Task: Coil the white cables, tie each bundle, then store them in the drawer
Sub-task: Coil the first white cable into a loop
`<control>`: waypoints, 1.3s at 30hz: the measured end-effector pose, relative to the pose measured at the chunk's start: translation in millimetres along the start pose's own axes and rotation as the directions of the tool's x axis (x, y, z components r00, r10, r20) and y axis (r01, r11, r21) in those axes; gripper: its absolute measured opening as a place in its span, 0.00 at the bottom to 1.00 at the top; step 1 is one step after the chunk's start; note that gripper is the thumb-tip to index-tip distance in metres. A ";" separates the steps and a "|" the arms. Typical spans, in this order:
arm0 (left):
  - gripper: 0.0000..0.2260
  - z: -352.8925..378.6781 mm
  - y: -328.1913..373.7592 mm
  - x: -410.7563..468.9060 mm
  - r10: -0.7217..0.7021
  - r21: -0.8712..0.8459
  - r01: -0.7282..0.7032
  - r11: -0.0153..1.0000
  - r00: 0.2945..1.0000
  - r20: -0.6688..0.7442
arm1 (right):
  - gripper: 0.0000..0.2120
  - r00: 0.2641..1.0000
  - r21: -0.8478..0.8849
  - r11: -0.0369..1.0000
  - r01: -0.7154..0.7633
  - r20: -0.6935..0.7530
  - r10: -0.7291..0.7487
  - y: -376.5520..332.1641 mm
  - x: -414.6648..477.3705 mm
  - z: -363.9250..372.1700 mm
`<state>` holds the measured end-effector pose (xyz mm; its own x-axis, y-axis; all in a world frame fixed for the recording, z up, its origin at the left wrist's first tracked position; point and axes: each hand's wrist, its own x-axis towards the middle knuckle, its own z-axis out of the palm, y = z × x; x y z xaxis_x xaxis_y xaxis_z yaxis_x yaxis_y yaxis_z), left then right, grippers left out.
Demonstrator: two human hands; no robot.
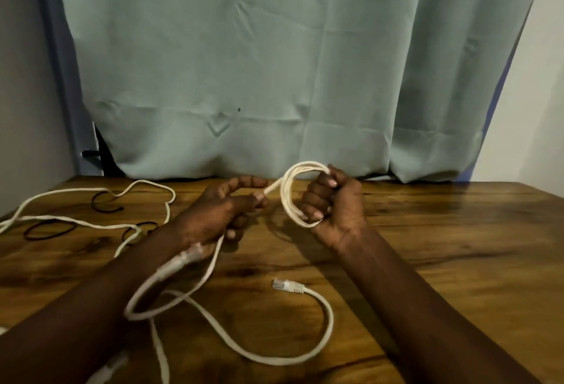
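My right hand [334, 203] grips a small coil of white cable [290, 197] with several loops, held upright above the wooden table [442, 246]. My left hand [225, 209] pinches the strand that leads into the coil. From it the loose cable [213, 325] trails down over my left wrist and loops across the near part of the table. A white plug [288, 286] lies at the end of a loop near the middle. Another white cable [91, 222] lies spread out at the left. No drawer is in view.
Three dark elastic bands lie at the left: one [105, 202] near the back, one [48, 229] near the left edge, one [140, 228] under the cable. A green curtain [274, 63] hangs right behind the table. A dark handle [91, 153] shows at the left.
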<state>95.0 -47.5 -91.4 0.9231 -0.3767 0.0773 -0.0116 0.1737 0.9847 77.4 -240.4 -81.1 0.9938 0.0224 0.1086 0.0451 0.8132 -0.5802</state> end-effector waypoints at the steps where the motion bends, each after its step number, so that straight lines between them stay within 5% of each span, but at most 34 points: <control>1: 0.10 -3.9 0.8 0.1 -0.048 0.002 0.047 0.999 0.998 0.040 | 0.26 0.998 0.045 0.998 0.049 -0.041 -0.047 -9.9 2.0 -2.9; 3: 0.11 -7.6 -0.3 0.9 -0.088 0.056 0.082 0.995 0.991 0.102 | 0.23 0.980 0.085 0.985 0.150 -0.148 -0.137 -25.9 4.4 -10.1; 5: 0.11 -6.6 -2.1 0.2 0.060 0.322 -0.084 0.943 0.995 0.084 | 0.21 0.947 0.073 0.972 0.224 -0.253 -0.199 -33.0 4.6 -15.5; 6: 0.11 -5.3 -3.7 -0.1 0.205 0.559 -0.217 0.800 0.975 0.085 | 0.20 0.929 0.060 0.965 0.256 -0.293 -0.228 -33.8 4.4 -16.7; 7: 0.12 -3.2 -5.2 -1.5 0.332 0.772 -0.311 0.555 0.933 0.137 | 0.20 0.908 0.043 0.956 0.289 -0.328 -0.259 -33.5 4.5 -17.1; 9: 0.16 6.8 -6.0 -11.1 0.394 0.925 -0.359 0.128 0.874 0.285 | 0.20 0.863 -0.006 0.938 0.347 -0.389 -0.322 -31.7 4.9 -16.4; 13: 0.21 32.5 -5.1 -30.7 0.313 0.914 -0.383 -0.131 0.859 0.405 | 0.19 0.817 -0.138 0.913 0.383 -0.411 -0.404 -30.1 5.3 -13.6; 18: 0.18 40.6 -6.6 -31.1 0.190 0.934 -0.356 0.019 0.919 0.346 | 0.19 0.794 -0.552 0.745 0.375 -0.222 -0.565 -11.9 1.6 -5.9; 20: 0.16 41.1 -5.0 -30.4 0.152 0.927 -0.348 0.142 0.933 0.327 | 0.20 0.812 -0.813 0.483 0.324 -0.023 -0.583 1.7 -3.4 -5.9; 22: 0.13 37.0 1.3 -31.2 0.129 0.900 -0.370 0.232 0.928 0.349 | 0.26 0.849 -0.960 0.092 0.266 0.188 -0.493 13.1 -9.1 -9.1; 24: 0.09 27.0 12.1 -30.0 0.153 0.886 -0.377 0.268 0.925 0.348 | 0.30 0.844 -0.912 -0.241 0.332 0.401 -0.355 22.1 -11.6 -11.5; 26: 0.05 13.3 21.0 -27.1 0.212 0.850 -0.379 0.367 0.923 0.320 | 0.34 0.839 -0.838 -0.388 0.384 0.492 -0.233 27.7 -11.0 -11.9; 30: 0.05 -5.9 22.4 -22.6 0.519 0.714 -0.527 0.461 0.813 0.264 | 0.28 0.870 -0.872 -0.257 0.418 0.465 -0.162 33.2 -8.1 -7.7; 35: 0.06 -6.0 10.9 -15.5 0.647 0.635 -0.597 0.490 0.737 0.195 | 0.30 0.966 -0.856 0.448 0.258 0.217 -0.142 36.2 -12.4 7.7; 39: 0.09 -8.5 4.5 -8.5 0.598 0.605 -0.566 0.561 0.782 0.177 | 0.29 0.993 -0.708 0.706 0.003 0.085 0.081 30.4 -13.4 9.9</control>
<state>90.4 -35.7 -88.9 0.6466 -0.3520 0.6768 -0.7612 -0.2396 0.6026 64.5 -210.2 -92.2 0.9820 0.1372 0.1297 0.1069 0.1622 -0.9809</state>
